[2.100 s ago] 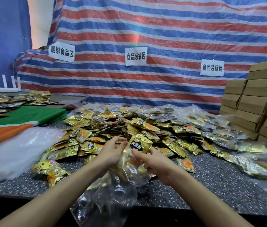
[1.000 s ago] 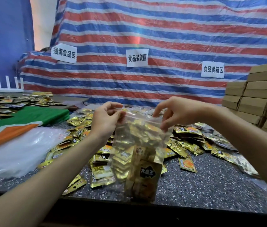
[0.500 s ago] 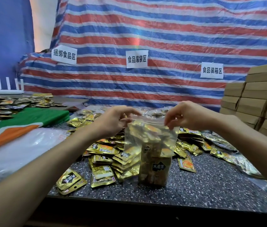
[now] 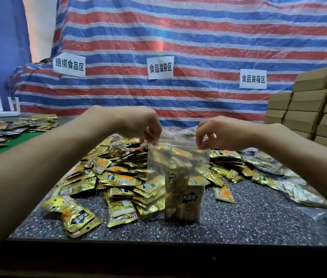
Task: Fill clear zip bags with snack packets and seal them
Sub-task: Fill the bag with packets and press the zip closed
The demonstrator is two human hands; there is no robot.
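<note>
left sign (image 4: 69, 65): 捆绑食品区, paper on striped tarp (image 4: 198, 37)
middle sign (image 4: 160, 67): 食品装袋区, same tarp
right sign (image 4: 253, 79): 食品装箱区, same tarp
packet (image 4: 191, 199) in zip bag (image 4: 178, 157): black diamond label, 大?王, middle character unclear

Both forearms are bare and raised ahead of me, converging toward the middle.

Left arm: enters from the lower left edge and runs up and to the right. The wrist is bent downward. I note the left hand (image 4: 147, 127) knuckles-up, fingers curled down, fingertips pinching the top left corner of the zip bag (image 4: 178, 163). The thumb is hidden behind the fingers.

Right arm: enters from the right edge and runs up and to the left. The right hand (image 4: 214, 133) is back-up, thumb and forefinger pinching the top right corner, other fingers loosely curled.

The hands are level with each other, one at each end of the bag's mouth.
</note>
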